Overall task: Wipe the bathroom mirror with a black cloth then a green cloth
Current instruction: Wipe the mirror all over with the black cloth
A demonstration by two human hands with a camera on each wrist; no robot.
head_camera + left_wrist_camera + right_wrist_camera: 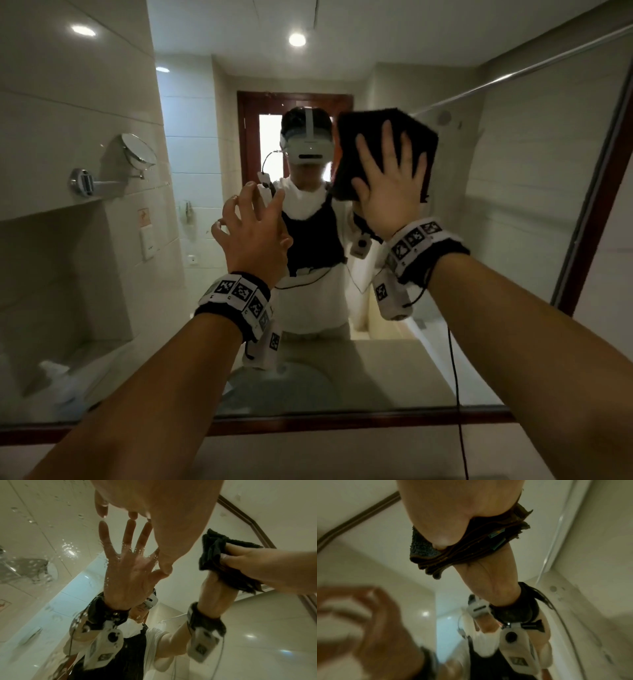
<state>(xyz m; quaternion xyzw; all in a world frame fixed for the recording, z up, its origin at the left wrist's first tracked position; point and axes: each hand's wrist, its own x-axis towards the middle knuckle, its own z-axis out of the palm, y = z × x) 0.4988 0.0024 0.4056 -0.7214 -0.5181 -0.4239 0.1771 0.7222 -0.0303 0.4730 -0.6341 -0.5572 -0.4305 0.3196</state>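
**Inspector:** Location of the task items?

**Assessor:** The black cloth (383, 154) is folded into a thick pad and lies flat against the mirror (212, 113), at about two o'clock from the reflected headset. The right hand (390, 185) presses it there, palm on, fingers spread and straight. No green cloth appears in any view.

**Inspector:** The other hand?

**Assessor:** The left hand (250, 233) holds nothing; its fingers are extended, tips touching the glass at about eight o'clock from the cloth. The left wrist view shows water droplets (68, 550) on the glass nearby.

**Inspector:** Handling?

**Assessor:** In my judgement the cloth is soft, light terry, several layers thick; it should be held flat under the palm so the folds do not slip apart. The wet glass is likely slick.

**Inspector:** Markings?

**Assessor:** A small label (496, 534) sits at the cloth's edge; its writing is unreadable.
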